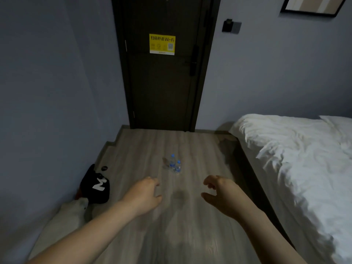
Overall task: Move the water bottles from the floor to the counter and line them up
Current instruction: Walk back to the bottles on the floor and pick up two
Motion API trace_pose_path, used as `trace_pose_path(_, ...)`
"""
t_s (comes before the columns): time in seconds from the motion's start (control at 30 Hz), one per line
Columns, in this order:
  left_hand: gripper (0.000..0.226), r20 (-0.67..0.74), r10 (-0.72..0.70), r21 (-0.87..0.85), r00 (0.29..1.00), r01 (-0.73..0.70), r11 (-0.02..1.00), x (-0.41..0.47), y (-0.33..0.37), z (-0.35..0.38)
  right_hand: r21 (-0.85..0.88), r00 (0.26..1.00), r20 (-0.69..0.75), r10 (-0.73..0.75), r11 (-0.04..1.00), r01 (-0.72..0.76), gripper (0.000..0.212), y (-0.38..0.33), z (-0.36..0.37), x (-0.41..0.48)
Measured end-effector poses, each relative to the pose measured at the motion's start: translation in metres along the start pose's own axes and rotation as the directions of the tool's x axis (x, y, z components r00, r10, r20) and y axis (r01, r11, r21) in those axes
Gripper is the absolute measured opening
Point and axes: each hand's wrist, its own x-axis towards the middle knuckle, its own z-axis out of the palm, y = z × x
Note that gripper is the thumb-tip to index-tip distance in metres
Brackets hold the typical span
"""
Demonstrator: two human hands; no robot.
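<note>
Two small clear water bottles with blue caps and blue labels stand upright side by side on the wooden floor, one (172,161) slightly behind the other (178,167). My left hand (143,195) is stretched forward, short of the bottles and to their left, fingers loosely curled, holding nothing. My right hand (219,194) is out in front, to the right of the bottles, fingers apart and curved, holding nothing. Both hands are well above the floor and apart from the bottles. No counter is in view.
A dark door (162,73) with a yellow Wi-Fi sticker closes the far end. A bed with white bedding (297,161) fills the right side. A black bag (96,184) and a pale cloth item (72,212) lie by the left wall.
</note>
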Motion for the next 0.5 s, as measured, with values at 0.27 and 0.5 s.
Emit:
trace_pose_path(0.27, 0.041, -0.002, -0.051, -0.012, 0.999, 0.051, 0.999, 0.140, -0.001, -0.026, 0.002, 0.999, 0.031, -0.034, 0.999, 0.034, 0.039, 0.047, -0.028, 0.149)
trace_pose_path(0.5, 0.035, 0.013, -0.063, -0.033, 0.998, 0.064, 0.997, 0.250, -0.032, -0.040, 0.014, 0.999, 0.042, -0.030, 0.999, 0.029, 0.038, 0.065, -0.023, 0.263)
